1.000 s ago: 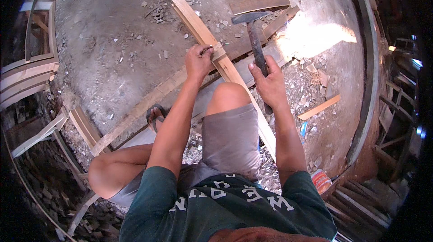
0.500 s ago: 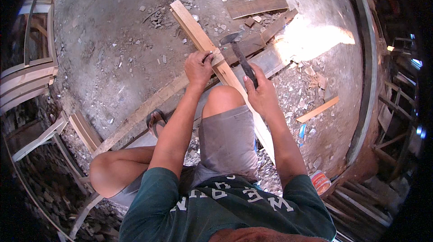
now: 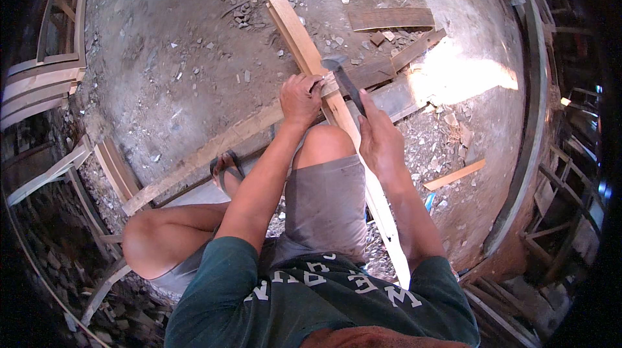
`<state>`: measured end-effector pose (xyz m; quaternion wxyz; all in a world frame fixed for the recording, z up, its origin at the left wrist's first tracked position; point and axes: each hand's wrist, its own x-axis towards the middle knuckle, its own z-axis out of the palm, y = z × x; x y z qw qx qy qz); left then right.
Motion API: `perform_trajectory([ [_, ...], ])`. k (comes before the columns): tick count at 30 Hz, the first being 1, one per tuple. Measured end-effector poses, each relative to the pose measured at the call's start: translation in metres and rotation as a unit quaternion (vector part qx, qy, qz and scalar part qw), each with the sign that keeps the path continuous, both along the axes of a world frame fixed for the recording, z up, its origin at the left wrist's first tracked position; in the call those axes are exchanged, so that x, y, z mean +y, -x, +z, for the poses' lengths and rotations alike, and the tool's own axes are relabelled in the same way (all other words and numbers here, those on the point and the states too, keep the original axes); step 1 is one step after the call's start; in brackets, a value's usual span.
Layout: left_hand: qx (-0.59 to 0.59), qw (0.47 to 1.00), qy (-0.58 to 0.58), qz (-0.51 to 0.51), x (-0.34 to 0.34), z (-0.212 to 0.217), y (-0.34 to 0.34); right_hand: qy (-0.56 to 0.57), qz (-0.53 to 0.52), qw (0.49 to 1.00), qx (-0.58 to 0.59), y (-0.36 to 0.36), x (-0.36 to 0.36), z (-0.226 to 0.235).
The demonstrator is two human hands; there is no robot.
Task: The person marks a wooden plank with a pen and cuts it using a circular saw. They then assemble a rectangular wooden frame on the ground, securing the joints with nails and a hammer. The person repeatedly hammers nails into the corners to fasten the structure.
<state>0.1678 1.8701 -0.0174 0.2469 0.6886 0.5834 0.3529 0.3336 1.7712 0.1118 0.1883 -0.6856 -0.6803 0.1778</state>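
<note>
A long pale timber (image 3: 304, 40) runs diagonally from the far middle, past my bare knee, toward my right side. My left hand (image 3: 300, 103) is closed at its left edge, thumb and fingers pinched together over a short wooden piece (image 3: 331, 83) lying across it. Whatever small thing sits in that pinch is too small to make out. In my right hand (image 3: 381, 142) is a hammer (image 3: 352, 91), gripped by its dark handle. Its metal head hangs just beyond the short piece, close to my left fingertips; whether it touches anything is unclear.
A long plank (image 3: 207, 153) passes crosswise beneath the timber. A brown board (image 3: 392, 19) and a thin pale strip (image 3: 455, 174) lie on the debris-strewn floor. Wooden frames (image 3: 48, 82) stand at the left; a long beam (image 3: 532, 115) edges the right.
The hammer head has come leftward, closer to my left hand and the short piece. The whole view has shifted a little. My left hand keeps its place on the timber.
</note>
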Motion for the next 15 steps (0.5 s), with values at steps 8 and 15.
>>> perform_trajectory([
  [8,0.017,1.000,-0.001,-0.011,0.004,-0.003,0.001,0.013,0.002,1.000,-0.022,0.003,0.005,0.005],
  [15,-0.018,1.000,-0.004,0.006,0.002,-0.009,0.001,0.081,0.041,0.993,-0.080,-0.012,0.000,-0.024],
])
